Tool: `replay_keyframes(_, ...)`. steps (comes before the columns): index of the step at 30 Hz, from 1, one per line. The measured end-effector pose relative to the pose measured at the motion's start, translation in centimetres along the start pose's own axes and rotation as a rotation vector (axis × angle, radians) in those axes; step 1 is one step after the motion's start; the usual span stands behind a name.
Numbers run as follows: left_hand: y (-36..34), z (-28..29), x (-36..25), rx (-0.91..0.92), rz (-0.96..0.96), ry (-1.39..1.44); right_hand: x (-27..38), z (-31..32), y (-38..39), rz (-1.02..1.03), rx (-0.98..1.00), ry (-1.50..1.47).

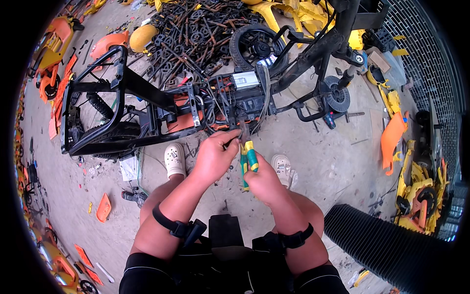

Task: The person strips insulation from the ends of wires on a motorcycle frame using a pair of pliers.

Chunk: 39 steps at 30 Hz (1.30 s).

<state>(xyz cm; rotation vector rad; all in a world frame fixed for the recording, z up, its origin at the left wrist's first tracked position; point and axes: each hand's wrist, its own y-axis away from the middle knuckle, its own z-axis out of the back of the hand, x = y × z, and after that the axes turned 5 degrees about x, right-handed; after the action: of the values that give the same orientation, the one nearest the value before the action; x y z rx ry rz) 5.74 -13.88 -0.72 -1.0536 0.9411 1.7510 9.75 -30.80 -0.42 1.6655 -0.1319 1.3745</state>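
My right hand point(264, 182) is closed around pliers point(252, 159) with green and yellow handles. Their jaws point away from me, up toward the wiring of a black scooter frame point(147, 88), and the tips are hard to make out. Just left of the pliers, my left hand point(216, 156) is closed in a pinch at the near edge of the frame. What its fingers hold is hidden. Grey cables point(266, 90) hang over the frame's middle, beside a silver box point(245, 80) and a tangle of dark wires point(213, 105).
Beyond the frame lie a heap of rusty metal parts point(196, 36) and a black wheel point(259, 47). A power drill point(330, 120) rests on the floor at the right. Orange panels point(391, 139) lie farther right, near a black ribbed object point(382, 245). An orange piece point(104, 208) is at left.
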Motion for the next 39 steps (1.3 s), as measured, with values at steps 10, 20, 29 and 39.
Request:
replay_keyframes(10,-0.2,-0.1,0.0,-0.011,-0.026,-0.015,0.1,0.6,-0.1,0.027,0.043,0.069)
replay_keyframes(20,0.2,-0.2,0.4,-0.034,-0.089,0.014,-1.3,0.7,0.1,0.077,0.133,-0.117)
replay_keyframes(29,0.4,-0.6,0.0,-0.022,-0.030,0.125,-1.6,0.5,-0.1,0.096,0.024,-0.046)
replay_keyframes(39,0.3,-0.2,-0.1,0.078,0.060,0.051,-1.2,0.3,-0.3,-0.008,0.014,-0.029)
